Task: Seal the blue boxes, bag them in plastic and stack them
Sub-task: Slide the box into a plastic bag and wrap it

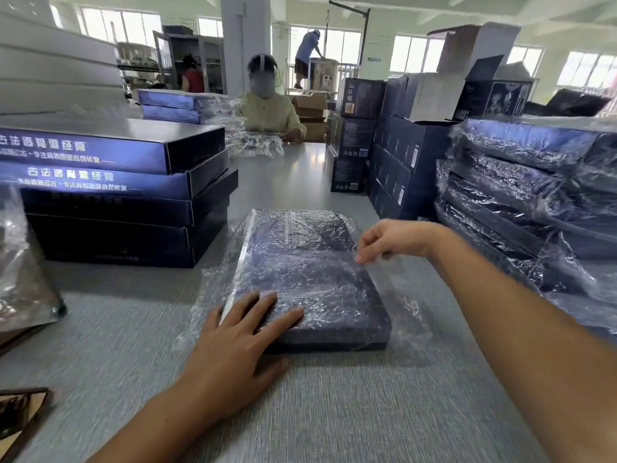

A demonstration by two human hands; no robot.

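Clear plastic crinkles over the blue box [310, 279], which lies flat inside its bag [402, 295] on the bench [334, 412] in front of us. Our left hand [240, 342] rests on the box's near left corner. Its fingers [267, 309] are straight and spread, pressing flat on the plastic and gripping nothing. Our right hand [390, 240] hangs over the box's right edge. Its fingers [365, 248] are curled, and the thumb and fingertips pinch the loose flap of the bag lying past that edge.

Beyond the left fingers and to their left stands a stack [127, 195] of unbagged boxes. The sides facing us carry white Chinese lettering: the large line begins 古法, and the smaller line under it is too blurred for us to read. To the right of the right fingers, well apart, sits a pile [534, 202] of bagged boxes. Far beyond both sets of fingers, a person [270, 111] at the bench handles more plastic.
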